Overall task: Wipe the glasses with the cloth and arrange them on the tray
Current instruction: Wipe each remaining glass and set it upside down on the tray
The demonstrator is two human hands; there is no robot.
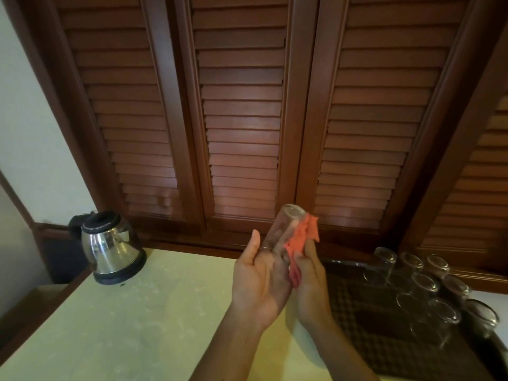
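Observation:
A clear tall glass point(283, 229) is held up above the counter, tilted with its base pointing up and away. My left hand point(258, 279) cradles its lower part in the palm. My right hand point(309, 281) presses an orange cloth point(302, 237) against the right side of the glass. At the right lies a dark patterned tray point(365, 325) bearing several clear glasses point(428, 303) set upside down in rows along its far and right side.
A steel electric kettle point(110, 248) on a black base stands at the back left of the pale counter point(137, 325). Brown louvred wooden doors point(242, 119) fill the wall behind. The counter's left edge drops off near the kettle.

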